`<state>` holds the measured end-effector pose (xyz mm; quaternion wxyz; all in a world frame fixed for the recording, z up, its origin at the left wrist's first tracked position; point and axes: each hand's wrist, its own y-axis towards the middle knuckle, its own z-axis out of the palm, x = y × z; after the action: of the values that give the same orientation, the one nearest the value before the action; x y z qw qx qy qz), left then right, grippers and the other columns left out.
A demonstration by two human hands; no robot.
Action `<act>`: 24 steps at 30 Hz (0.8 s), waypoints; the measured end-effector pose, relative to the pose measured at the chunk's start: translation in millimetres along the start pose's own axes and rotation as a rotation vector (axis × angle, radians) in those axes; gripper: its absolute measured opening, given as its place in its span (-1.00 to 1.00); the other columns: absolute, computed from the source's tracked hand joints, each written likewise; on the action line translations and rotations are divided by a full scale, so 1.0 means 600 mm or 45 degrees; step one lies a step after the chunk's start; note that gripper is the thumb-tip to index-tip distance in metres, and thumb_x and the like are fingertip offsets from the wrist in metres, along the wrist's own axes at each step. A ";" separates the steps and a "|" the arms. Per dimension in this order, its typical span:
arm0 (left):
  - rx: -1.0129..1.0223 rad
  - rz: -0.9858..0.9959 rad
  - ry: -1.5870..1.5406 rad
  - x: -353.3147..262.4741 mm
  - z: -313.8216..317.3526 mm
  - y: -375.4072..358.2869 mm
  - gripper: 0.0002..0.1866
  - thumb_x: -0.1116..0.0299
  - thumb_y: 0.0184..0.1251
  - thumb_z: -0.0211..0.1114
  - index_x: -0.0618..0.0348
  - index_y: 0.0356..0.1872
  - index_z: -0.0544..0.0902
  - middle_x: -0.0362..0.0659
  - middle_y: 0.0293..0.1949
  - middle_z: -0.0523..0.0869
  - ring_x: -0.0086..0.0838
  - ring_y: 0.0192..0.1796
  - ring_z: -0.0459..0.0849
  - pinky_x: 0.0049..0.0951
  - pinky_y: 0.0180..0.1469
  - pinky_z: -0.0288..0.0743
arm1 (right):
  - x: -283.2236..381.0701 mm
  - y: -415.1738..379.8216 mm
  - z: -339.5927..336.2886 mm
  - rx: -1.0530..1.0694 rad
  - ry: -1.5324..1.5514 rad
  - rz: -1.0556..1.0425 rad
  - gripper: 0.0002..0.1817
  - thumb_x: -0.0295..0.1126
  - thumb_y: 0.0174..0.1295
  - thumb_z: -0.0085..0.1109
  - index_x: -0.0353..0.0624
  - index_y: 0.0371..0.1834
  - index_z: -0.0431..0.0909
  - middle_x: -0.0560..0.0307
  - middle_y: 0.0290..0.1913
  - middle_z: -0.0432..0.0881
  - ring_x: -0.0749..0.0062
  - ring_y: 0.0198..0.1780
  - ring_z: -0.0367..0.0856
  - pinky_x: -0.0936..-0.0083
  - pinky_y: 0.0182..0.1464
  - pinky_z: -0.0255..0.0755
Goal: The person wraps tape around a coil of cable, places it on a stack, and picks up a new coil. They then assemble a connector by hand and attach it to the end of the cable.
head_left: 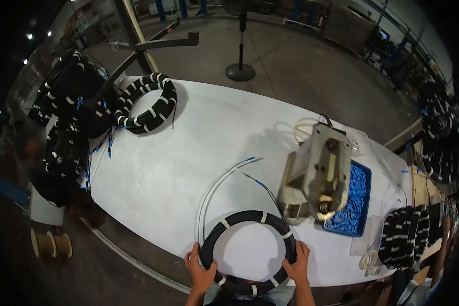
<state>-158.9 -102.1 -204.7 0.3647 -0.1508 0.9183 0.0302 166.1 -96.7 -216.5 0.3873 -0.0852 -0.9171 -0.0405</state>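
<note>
A black cable coil (250, 216) bound with white tape bands lies at the near edge of the white table. My left hand (201, 268) grips its left side, and my right hand (298, 262) grips its right side, thumbs over the top. From the coil two thin cable ends with blue sleeves (259, 182) reach forward over the table. Just beyond the coil on the right stands a grey metal machine (319, 173). Behind it sits a blue tray (364, 217) of small blue parts.
Another taped coil (158, 115) rests at the table's far left, beside a pile of coils (76, 97). More coils (405, 237) are at the right, near another person's arm (443, 242). A fan stand (240, 72) and wooden spools (51, 244) are on the floor.
</note>
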 end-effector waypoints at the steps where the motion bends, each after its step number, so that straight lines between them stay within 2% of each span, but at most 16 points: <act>1: 0.004 0.023 0.007 0.001 0.008 0.011 -0.08 0.36 -0.10 0.44 0.40 0.39 0.28 0.19 0.27 0.45 0.04 0.28 0.32 0.01 0.38 0.13 | -0.011 -0.006 -0.004 -0.008 0.029 -0.014 -0.16 -0.39 -0.19 0.31 -0.39 0.32 0.38 -0.26 0.27 0.37 -0.12 0.30 0.31 0.12 0.36 0.23; 5: 0.074 0.190 -0.567 0.013 0.084 0.097 0.15 0.30 -0.11 0.57 0.44 0.48 0.02 0.27 0.27 0.30 0.02 0.17 0.41 -0.12 0.25 0.35 | -0.050 -0.023 -0.036 -0.004 0.000 -0.030 -0.11 -0.40 -0.23 0.32 -0.39 0.36 0.36 -0.29 0.30 0.37 -0.16 0.31 0.30 0.13 0.40 0.21; 7: 0.247 0.116 -0.414 -0.053 0.063 0.122 0.25 0.24 -0.13 0.62 0.45 0.50 -0.08 0.26 0.30 0.25 0.06 0.23 0.40 -0.13 0.27 0.37 | -0.058 -0.032 -0.053 -0.006 0.105 -0.004 -0.10 -0.41 -0.23 0.32 -0.40 0.36 0.35 -0.27 0.29 0.38 -0.14 0.29 0.32 0.16 0.39 0.23; 10: 0.234 0.221 -0.370 -0.070 0.091 0.123 0.28 0.23 -0.10 0.63 0.39 0.52 -0.13 0.25 0.30 0.26 0.03 0.28 0.39 -0.11 0.25 0.39 | -0.038 -0.036 -0.088 0.067 0.083 0.111 -0.13 -0.44 -0.22 0.27 -0.38 0.34 0.34 -0.22 0.27 0.42 -0.11 0.30 0.36 0.21 0.38 0.23; 11: 0.239 0.243 -0.375 -0.076 0.099 0.113 0.28 0.23 -0.10 0.63 0.39 0.52 -0.13 0.25 0.30 0.26 0.03 0.28 0.39 -0.11 0.25 0.39 | -0.040 -0.038 -0.094 0.078 0.048 0.116 -0.14 -0.45 -0.22 0.27 -0.37 0.34 0.34 -0.21 0.26 0.43 -0.11 0.29 0.38 0.21 0.37 0.25; 13: 0.148 0.337 -0.203 -0.080 0.119 0.082 0.29 0.22 -0.15 0.64 0.46 0.50 -0.11 0.31 0.25 0.26 0.19 0.26 0.37 -0.05 0.27 0.35 | -0.038 -0.025 -0.081 0.034 -0.075 0.129 -0.15 -0.46 -0.20 0.28 -0.34 0.35 0.35 -0.22 0.23 0.46 -0.12 0.28 0.39 0.21 0.36 0.26; 14: 0.122 0.381 -0.062 -0.086 0.117 0.074 0.23 0.25 -0.09 0.61 0.46 0.50 -0.07 0.33 0.21 0.27 0.21 0.21 0.38 -0.03 0.24 0.36 | -0.031 -0.018 -0.077 0.019 -0.197 0.146 -0.16 -0.47 -0.19 0.29 -0.31 0.35 0.36 -0.22 0.20 0.48 -0.13 0.27 0.41 0.22 0.35 0.27; 16: 0.127 0.386 -0.055 -0.089 0.118 0.073 0.19 0.28 -0.06 0.60 0.45 0.50 -0.06 0.33 0.21 0.27 0.21 0.21 0.38 -0.03 0.25 0.36 | 0.018 0.032 -0.069 -0.128 0.084 0.006 -0.24 -0.45 -0.07 0.34 -0.22 0.33 0.38 -0.23 0.16 0.51 -0.18 0.21 0.46 0.14 0.27 0.37; 18: 0.154 0.319 -0.052 -0.110 0.100 0.067 0.11 0.36 0.00 0.56 0.42 0.49 -0.03 0.31 0.19 0.26 0.21 0.22 0.38 -0.03 0.25 0.37 | 0.034 0.083 -0.046 -0.179 0.133 0.014 -0.31 -0.43 0.02 0.34 -0.20 0.32 0.40 -0.23 0.17 0.52 -0.18 0.22 0.47 0.16 0.25 0.40; 22: 0.167 0.235 -0.096 -0.121 0.091 0.063 0.07 0.35 -0.02 0.58 0.43 0.43 0.03 0.30 0.20 0.25 0.19 0.22 0.37 -0.02 0.24 0.37 | 0.018 0.123 -0.033 -0.037 0.216 -0.076 -0.38 -0.37 0.03 0.40 -0.15 0.25 0.49 -0.11 0.13 0.56 -0.05 0.12 0.56 0.24 0.17 0.46; 24: 0.050 0.286 -0.121 -0.110 0.099 0.059 0.02 0.32 -0.04 0.61 0.45 0.34 0.09 0.29 0.18 0.26 0.19 0.23 0.36 -0.02 0.27 0.34 | 0.012 0.116 -0.039 -0.010 0.263 0.059 -0.42 -0.31 0.03 0.43 -0.12 0.19 0.55 -0.02 0.02 0.61 0.03 0.02 0.61 0.27 0.09 0.50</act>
<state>-84.6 -41.8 -205.4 0.4051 -0.0382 0.9115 0.0601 190.8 -30.5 -194.8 0.4803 -0.1034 -0.8699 -0.0436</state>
